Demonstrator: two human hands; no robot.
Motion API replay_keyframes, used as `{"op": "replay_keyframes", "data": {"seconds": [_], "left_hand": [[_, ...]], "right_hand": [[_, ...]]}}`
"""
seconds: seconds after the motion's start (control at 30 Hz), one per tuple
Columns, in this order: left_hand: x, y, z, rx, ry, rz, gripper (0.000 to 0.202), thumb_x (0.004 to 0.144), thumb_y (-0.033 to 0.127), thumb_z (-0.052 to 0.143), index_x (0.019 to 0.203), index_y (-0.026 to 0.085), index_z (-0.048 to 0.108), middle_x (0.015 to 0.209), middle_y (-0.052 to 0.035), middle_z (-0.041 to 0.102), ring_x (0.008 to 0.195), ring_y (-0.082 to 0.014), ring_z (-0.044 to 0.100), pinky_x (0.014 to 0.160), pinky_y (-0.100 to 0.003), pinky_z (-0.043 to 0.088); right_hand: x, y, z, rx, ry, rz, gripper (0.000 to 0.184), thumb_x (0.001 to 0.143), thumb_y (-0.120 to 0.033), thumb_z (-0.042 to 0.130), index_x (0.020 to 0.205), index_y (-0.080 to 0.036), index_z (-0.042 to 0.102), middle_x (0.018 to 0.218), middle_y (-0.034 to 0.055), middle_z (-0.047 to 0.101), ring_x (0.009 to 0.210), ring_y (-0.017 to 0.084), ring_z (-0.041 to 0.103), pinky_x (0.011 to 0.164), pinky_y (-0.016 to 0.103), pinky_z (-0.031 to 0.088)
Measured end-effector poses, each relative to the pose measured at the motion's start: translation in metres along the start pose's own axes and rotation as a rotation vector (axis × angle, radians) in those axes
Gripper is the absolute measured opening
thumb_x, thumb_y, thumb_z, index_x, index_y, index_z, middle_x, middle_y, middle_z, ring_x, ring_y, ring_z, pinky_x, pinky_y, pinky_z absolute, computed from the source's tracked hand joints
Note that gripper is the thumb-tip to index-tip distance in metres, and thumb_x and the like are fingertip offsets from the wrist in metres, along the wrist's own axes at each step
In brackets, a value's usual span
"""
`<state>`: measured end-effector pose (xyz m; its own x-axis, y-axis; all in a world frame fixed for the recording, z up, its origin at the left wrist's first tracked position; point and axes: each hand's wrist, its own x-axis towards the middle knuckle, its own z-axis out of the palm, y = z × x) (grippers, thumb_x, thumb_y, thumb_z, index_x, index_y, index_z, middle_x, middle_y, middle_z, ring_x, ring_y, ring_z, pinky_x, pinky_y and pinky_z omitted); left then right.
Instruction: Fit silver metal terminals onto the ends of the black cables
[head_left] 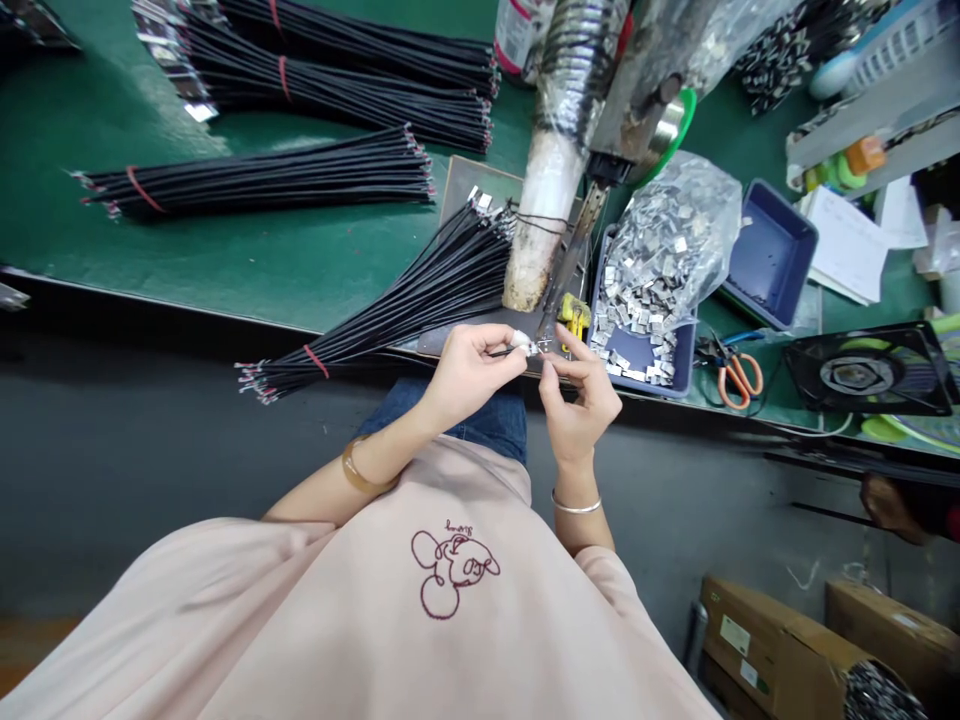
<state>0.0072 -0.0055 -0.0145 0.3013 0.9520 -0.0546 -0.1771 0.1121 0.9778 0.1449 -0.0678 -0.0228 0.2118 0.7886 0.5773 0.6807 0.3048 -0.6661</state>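
My left hand (480,368) pinches a thin black cable close to its end, between thumb and fingers; a white wrap covers one fingertip. A small metal connector (533,348) shows at the cable's tip, between my hands. Facing it, my right hand (579,398) has thumb and fingers drawn together by the connector and a fine reddish wire. Whether it grips the wire or the connector is too small to tell. Just beyond my fingers, a long metal arm (577,245) points down. Left of it lies a fanned bundle of black cables (420,295).
A white-wrapped duct (541,200) hangs over the work spot. Right of it stand a blue tray (684,372) with metal connector shells and a plastic bag (675,215), orange-handled cutters (741,382) and a black fan (862,372). Tied cable bundles (285,180) lie on the green table (187,270).
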Motion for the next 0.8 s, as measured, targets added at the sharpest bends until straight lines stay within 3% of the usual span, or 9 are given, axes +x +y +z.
{"op": "replay_keyframes", "data": {"seconds": [0.1, 0.27, 0.47, 0.8], "left_hand": [[0.0, 0.0, 0.002, 0.029, 0.014, 0.021, 0.009, 0.074, 0.019, 0.068, 0.075, 0.013, 0.075, 0.068, 0.0, 0.068, 0.062, -0.0098, 0.059, 0.06, -0.018, 0.05], [0.001, 0.005, 0.0, 0.077, -0.001, 0.054, 0.013, 0.076, 0.02, 0.066, 0.076, 0.013, 0.076, 0.068, -0.0001, 0.067, 0.062, -0.0094, 0.059, 0.059, -0.017, 0.051], [-0.001, 0.004, -0.003, 0.188, -0.007, 0.033, 0.012, 0.075, 0.02, 0.066, 0.073, 0.011, 0.075, 0.06, 0.0009, 0.062, 0.053, -0.0075, 0.051, 0.051, -0.017, 0.041], [0.001, 0.008, -0.002, 0.189, 0.0, 0.055, 0.017, 0.076, 0.023, 0.064, 0.079, 0.011, 0.075, 0.066, -0.0003, 0.064, 0.058, -0.0091, 0.056, 0.056, -0.018, 0.047]], "right_hand": [[0.005, -0.003, -0.001, -0.03, -0.009, -0.001, 0.004, 0.092, -0.019, 0.064, 0.093, -0.022, 0.067, 0.111, 0.0065, 0.078, 0.106, 0.021, 0.076, 0.081, 0.035, 0.066], [0.01, -0.009, -0.002, -0.051, -0.008, -0.055, 0.007, 0.09, -0.015, 0.067, 0.092, -0.022, 0.068, 0.117, 0.0063, 0.077, 0.106, 0.02, 0.076, 0.091, 0.039, 0.064], [0.008, -0.006, -0.001, -0.02, -0.001, -0.031, 0.01, 0.087, -0.012, 0.068, 0.087, -0.022, 0.065, 0.107, 0.0045, 0.079, 0.099, 0.018, 0.077, 0.081, 0.032, 0.064], [0.013, -0.012, 0.0, -0.07, 0.022, -0.068, 0.011, 0.087, -0.013, 0.07, 0.092, -0.023, 0.069, 0.107, 0.0042, 0.079, 0.102, 0.02, 0.076, 0.088, 0.037, 0.063]]}}
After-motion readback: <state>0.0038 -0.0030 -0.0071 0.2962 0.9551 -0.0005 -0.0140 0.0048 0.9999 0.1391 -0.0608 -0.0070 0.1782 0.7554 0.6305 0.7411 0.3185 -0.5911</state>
